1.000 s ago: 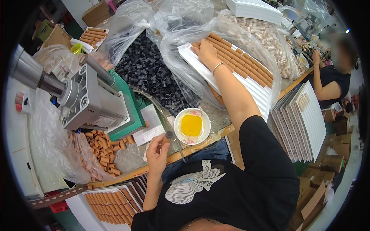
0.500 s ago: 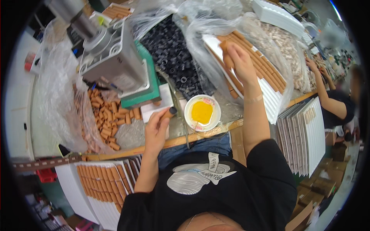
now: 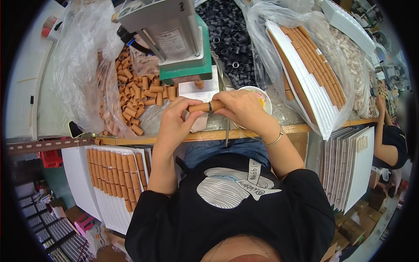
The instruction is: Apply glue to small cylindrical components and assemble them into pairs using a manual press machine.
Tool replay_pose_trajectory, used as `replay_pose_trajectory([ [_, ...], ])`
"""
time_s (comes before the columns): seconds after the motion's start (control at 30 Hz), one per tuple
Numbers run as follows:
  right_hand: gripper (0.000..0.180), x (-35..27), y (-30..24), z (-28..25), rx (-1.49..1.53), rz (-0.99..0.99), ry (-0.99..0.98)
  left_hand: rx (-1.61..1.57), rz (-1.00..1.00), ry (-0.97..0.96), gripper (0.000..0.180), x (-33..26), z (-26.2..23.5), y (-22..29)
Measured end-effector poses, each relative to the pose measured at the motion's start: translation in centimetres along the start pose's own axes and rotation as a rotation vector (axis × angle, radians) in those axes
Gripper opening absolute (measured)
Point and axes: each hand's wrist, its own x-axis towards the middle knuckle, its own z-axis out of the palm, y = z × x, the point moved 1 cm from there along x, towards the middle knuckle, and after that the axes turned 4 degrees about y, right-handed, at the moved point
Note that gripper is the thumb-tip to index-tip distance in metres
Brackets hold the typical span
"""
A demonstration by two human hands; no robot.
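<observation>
In front of my body, a short brown tube (image 3: 199,107) with a black ring (image 3: 210,106) at its right end is pinched in my left hand (image 3: 174,122). My right hand (image 3: 246,108) grips a ribbed brown piece (image 3: 218,105), held end to end against that ring. Whether the two parts are fully joined, I cannot tell. Just beyond my hands stands a grey press (image 3: 172,41) with a green block (image 3: 185,72). Another brown piece (image 3: 199,84) sits under it on a white plate (image 3: 211,90). My right hand partly covers a white bowl (image 3: 267,99) holding something yellow.
Loose brown tubes (image 3: 135,96) lie heaped left of the press, black rings (image 3: 231,50) behind it. A white ridged tray (image 3: 321,120) of brown pieces rests at right. Filled trays (image 3: 115,209) stand below the table's left edge, stacked trays (image 3: 360,174) at right, near another person's arm (image 3: 381,107).
My right hand has come from the tray at right to the middle with a brown piece, which now meets the ringed tube in my left hand. The whole view has shifted.
</observation>
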Motion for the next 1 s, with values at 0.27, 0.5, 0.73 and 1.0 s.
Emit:
replay_pose_trajectory([
  [0.27,0.025,-0.1,-0.5,1.6,-0.001,0.137,-0.125,-0.817,-0.186,0.063,0.031,-0.1,2.9,-2.5],
  [0.5,0.031,1.6,3.2,2.6,0.268,0.417,0.105,0.112,0.050,0.289,0.034,3.0,3.7,-6.9],
  [0.73,0.028,5.2,3.3,6.5,-0.061,0.338,-0.008,0.011,0.040,0.279,0.031,1.5,0.8,-8.0],
  [1.0,0.034,1.4,2.9,3.2,-0.090,0.199,0.261,-0.730,-0.283,-0.033,0.036,-3.8,-0.9,-5.4],
])
